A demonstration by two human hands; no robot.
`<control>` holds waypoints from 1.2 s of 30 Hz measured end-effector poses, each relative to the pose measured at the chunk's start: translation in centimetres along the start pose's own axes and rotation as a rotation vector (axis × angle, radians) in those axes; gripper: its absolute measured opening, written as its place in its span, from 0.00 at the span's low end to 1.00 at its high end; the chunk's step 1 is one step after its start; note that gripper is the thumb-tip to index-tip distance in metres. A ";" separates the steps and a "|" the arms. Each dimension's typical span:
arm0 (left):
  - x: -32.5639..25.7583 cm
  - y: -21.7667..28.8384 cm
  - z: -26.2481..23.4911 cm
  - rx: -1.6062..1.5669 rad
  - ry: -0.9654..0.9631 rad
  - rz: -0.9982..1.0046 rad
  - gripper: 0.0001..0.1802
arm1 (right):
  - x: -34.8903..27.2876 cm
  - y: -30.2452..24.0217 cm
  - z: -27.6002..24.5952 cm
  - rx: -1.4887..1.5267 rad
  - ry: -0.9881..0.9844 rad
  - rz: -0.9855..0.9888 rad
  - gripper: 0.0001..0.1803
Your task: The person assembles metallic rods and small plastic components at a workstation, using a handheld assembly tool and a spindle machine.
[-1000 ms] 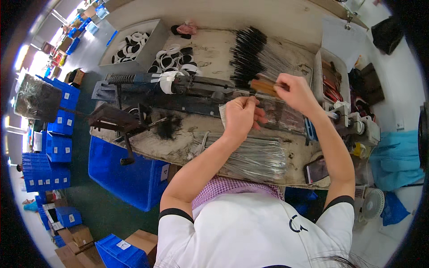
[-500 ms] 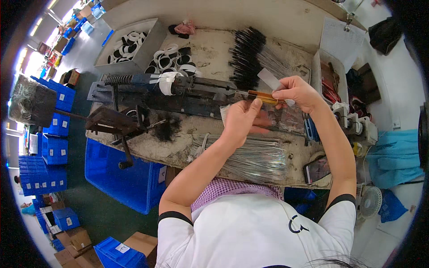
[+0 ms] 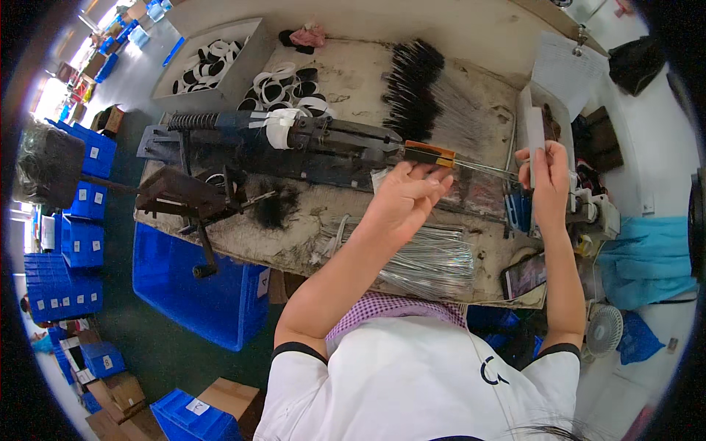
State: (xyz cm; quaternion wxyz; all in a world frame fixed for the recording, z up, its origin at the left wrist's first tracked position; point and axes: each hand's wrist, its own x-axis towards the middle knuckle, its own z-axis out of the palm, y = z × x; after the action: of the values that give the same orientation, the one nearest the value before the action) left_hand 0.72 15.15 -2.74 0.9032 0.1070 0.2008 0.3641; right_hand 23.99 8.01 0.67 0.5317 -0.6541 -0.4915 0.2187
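Observation:
My left hand [image 3: 408, 204] is at the middle of the bench, fingers loosely bent and apart, just below an orange-brown block [image 3: 429, 154] at the right end of a long dark metal jig [image 3: 331, 151]. The fingertips reach the block's lower edge; whether they touch it I cannot tell. My right hand [image 3: 550, 176] is closed on a flat white strip [image 3: 535, 128] that stands up from the fingers. Thin metal wires [image 3: 482, 169] run from the block toward this hand; their right ends are hidden at the fingers.
Behind the jig lie black-bristled brushes [image 3: 412, 88] with wire stems. White-and-black rings [image 3: 283, 81] are piled beside a grey bin [image 3: 250, 70]. A bundle of wires [image 3: 430, 261] and a phone [image 3: 524, 278] lie near the front edge. A cranked mechanism [image 3: 187, 198] stands at left, above a blue crate [image 3: 195, 294].
My right hand has moved right, away from the orange-brown block, and the white strip has swung upright. My left hand stays close to the block, its fingers slightly lower and right.

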 end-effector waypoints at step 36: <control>0.5 -2.2 -1.0 0.120 -0.065 0.201 0.36 | -0.8 -1.6 4.9 -0.514 -0.070 -0.661 0.08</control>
State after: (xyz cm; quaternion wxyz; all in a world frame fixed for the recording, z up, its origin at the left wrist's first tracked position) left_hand 1.99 14.00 -4.58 0.8600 0.1923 0.1810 0.4366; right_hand 19.07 9.55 0.25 0.3758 -0.5646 -0.7314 -0.0712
